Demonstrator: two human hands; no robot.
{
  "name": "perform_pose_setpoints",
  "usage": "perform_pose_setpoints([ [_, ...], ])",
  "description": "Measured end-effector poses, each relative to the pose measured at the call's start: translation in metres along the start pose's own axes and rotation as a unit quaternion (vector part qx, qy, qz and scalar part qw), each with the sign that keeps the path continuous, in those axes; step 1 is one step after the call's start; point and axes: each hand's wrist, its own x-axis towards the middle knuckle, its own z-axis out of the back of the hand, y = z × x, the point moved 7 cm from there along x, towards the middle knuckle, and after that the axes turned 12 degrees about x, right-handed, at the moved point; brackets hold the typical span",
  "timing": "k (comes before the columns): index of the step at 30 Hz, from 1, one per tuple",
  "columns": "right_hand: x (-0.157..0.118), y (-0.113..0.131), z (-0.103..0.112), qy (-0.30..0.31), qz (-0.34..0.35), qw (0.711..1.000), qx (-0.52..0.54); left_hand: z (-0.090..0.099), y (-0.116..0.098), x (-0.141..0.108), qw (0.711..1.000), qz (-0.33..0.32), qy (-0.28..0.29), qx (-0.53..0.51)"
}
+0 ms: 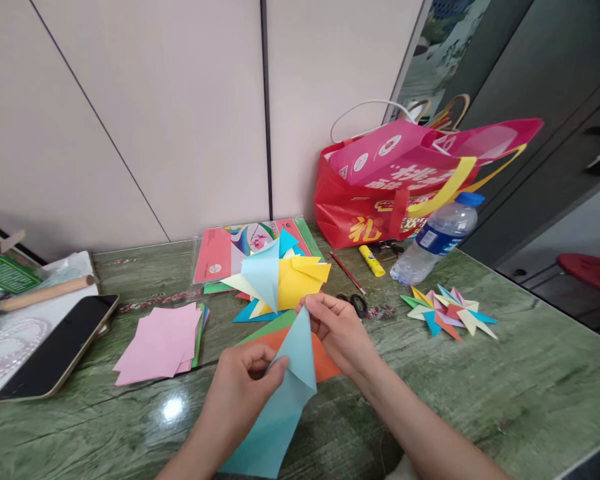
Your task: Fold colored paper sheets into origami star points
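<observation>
A light blue sheet of origami paper (275, 420) is held up over the table, with a flap folded over at its upper part. My left hand (247, 387) grips its left edge between thumb and fingers. At the top corner, my right hand (335, 327) pinches the paper's pointed tip. Behind it lie orange paper (325, 360) and green paper (275, 325), partly covered. Farther back is a heap of folded pieces, among them a yellow one (300, 277) and a pale blue one (261, 270).
Pink square sheets (157, 343) and a phone (60, 343) lie left. Scissors (359, 305), a red pencil (347, 272), a glue stick (371, 261), a water bottle (437, 237) and a red bag (345, 207) are at the back right. Colourful folded points (450, 310) lie right.
</observation>
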Motion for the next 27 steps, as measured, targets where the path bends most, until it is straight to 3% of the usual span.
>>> perform_pose_setpoints([
  [8, -0.0006, 0.0022, 0.003, -0.039, 0.048, 0.996, -0.061, -0.0016, -0.0006, 0.0002, 0.999, 0.016, 0.017, -0.032],
  [17, -0.001, 0.0015, -0.0032, 0.038, 0.006, 0.997, -0.07, -0.0012, 0.005, 0.0015, 0.998, 0.034, 0.013, -0.05],
  [27, 0.0011, 0.0004, 0.0043, -0.022, 0.022, 0.996, -0.086, -0.002, 0.0033, 0.0017, 0.999, 0.028, 0.015, -0.04],
])
